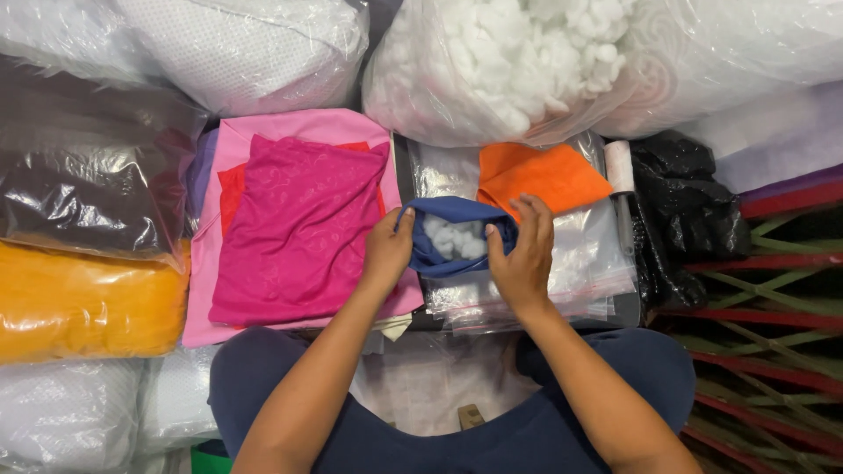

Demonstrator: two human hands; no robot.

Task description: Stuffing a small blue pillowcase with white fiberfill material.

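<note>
— Bags first, at the far left?

— Yes: a clear plastic bag of dark fabric [79, 189], and under it a clear plastic bag of orange-yellow material [83, 303].

— Next to them?

— A folded magenta patterned cloth [299, 233] lying on a flat pink cloth [303, 127], with a red edge showing between the two.

— And the hands?

— The left hand [389, 248] pinches the left rim of a small dark blue fabric pouch [457, 233]. The right hand [522, 254] grips its right rim. Both are closed on the cloth, held apart so the mouth gapes; white fluffy stuffing [455, 237] shows inside.

— Where does the pouch sit?

— Centre of view, over a stack of clear zip plastic bags [580, 263], just right of the magenta cloth. A folded orange cloth [544, 175] lies just behind the right fingers.

— Further right?

— A large clear sack of white fibre stuffing [509, 61] above, a white roll [620, 167], then a crumpled black plastic bag [689, 206].
</note>
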